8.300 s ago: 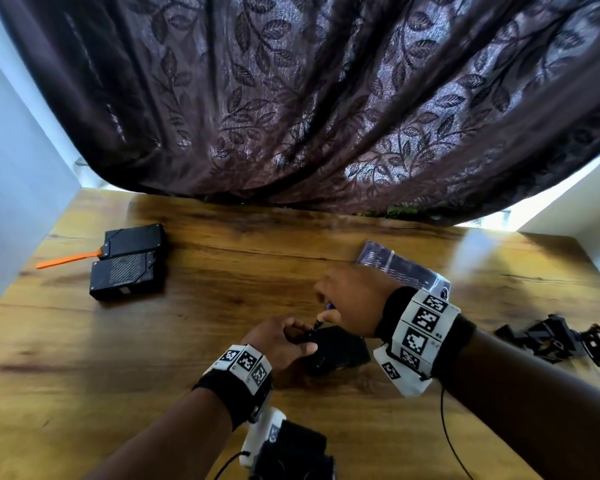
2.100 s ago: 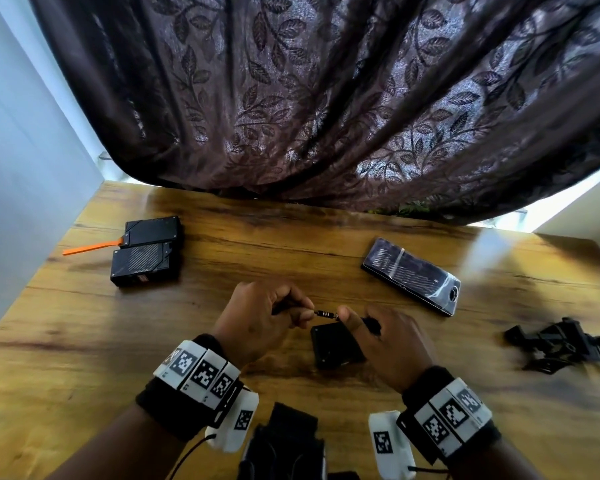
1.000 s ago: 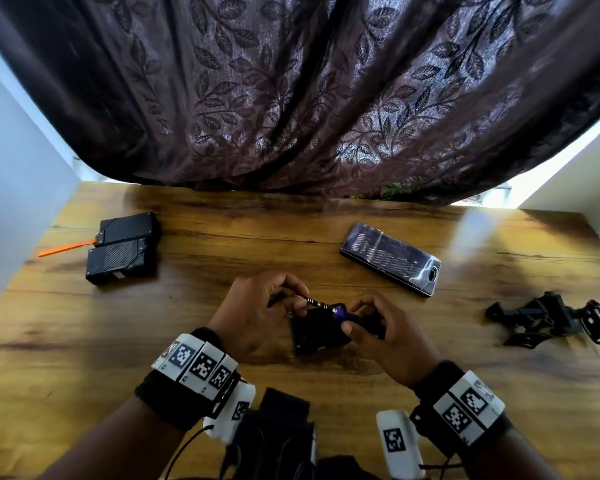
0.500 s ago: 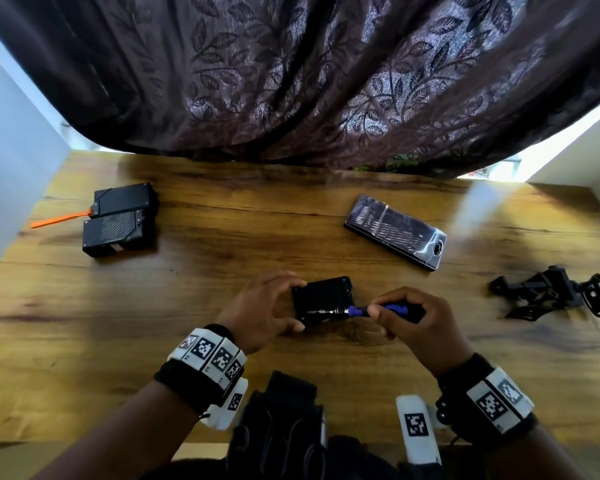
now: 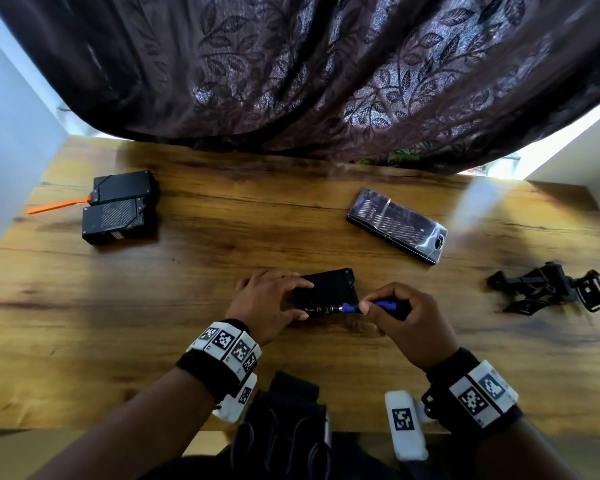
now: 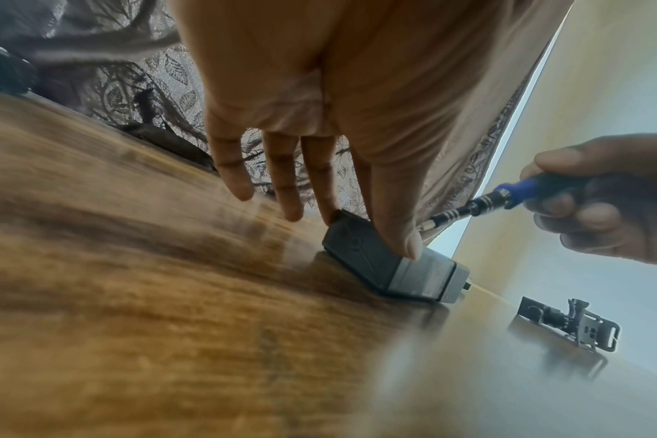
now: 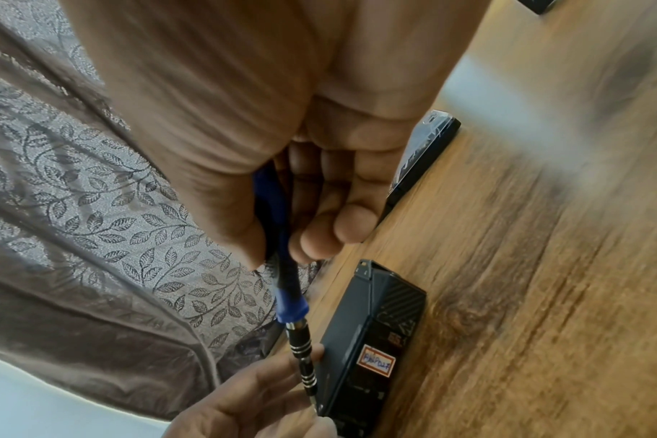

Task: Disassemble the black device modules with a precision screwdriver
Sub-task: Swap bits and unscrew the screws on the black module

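A black device module lies flat on the wooden table in front of me. My left hand holds its left end between thumb and fingers. In the left wrist view the thumb presses the module at its near edge. My right hand grips the blue handle of a precision screwdriver, which lies almost level and points left. The screwdriver's metal shaft reaches the module at its near edge beside the left thumb. Which screw the tip meets is hidden.
Two more black modules with an orange pry tool lie at the far left. A clear-lidded bit case lies behind on the right. Black bracket parts lie at the right edge. A dark curtain hangs over the table's back.
A second ago both hands held the screwdriver above the tilted module. The module now lies flat, my left hand has moved to its end, and only my right hand holds the screwdriver.
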Demonstrator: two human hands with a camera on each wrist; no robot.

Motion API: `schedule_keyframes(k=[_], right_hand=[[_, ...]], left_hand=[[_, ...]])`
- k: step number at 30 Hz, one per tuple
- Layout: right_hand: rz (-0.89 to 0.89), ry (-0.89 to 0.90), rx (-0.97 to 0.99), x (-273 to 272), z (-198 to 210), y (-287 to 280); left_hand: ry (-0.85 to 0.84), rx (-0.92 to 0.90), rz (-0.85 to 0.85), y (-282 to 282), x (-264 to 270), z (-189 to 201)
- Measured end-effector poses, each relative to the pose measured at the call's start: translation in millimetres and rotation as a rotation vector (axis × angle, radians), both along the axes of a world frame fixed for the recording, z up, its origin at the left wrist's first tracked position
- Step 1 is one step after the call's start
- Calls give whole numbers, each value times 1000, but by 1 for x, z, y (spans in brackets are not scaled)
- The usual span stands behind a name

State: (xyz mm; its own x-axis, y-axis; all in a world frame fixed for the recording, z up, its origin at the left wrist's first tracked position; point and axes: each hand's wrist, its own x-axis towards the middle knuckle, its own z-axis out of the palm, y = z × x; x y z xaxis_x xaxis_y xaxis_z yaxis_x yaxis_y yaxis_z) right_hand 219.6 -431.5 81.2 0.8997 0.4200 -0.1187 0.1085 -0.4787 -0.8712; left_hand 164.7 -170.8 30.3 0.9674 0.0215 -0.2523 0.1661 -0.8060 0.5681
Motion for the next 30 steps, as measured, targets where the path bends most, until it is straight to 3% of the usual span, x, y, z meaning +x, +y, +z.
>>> schedule_keyframes(k=[30], right_hand=[[-37,-52,-86,-7,9,9]], left_hand=[[0,-18,37,2,0,-2]])
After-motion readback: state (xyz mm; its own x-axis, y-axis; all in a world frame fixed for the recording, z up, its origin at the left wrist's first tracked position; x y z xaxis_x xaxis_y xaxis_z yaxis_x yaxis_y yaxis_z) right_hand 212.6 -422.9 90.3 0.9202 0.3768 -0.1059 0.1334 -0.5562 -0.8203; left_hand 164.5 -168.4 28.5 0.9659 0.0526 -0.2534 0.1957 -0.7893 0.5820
